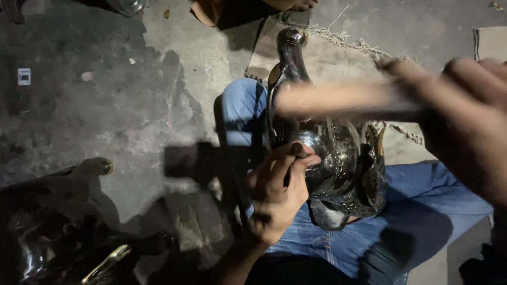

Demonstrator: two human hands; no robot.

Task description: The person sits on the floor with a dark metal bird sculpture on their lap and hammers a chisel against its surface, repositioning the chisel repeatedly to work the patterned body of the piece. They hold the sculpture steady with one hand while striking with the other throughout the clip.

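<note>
Right hand (467,126) grips wooden handle (343,99); left hand (277,192) pinches punch (293,158) w/ fingertips.

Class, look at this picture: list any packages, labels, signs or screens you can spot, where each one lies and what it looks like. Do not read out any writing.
Small label or tag: lies on the grey concrete floor, upper left; rectangular, white with dark marks.

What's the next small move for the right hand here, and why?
Probably bring the wooden handle down onto the small punch. The left hand pinches that punch against the shiny metal vessel resting on the lap, and the right hand holds the handle raised and motion-blurred just above it.
</note>
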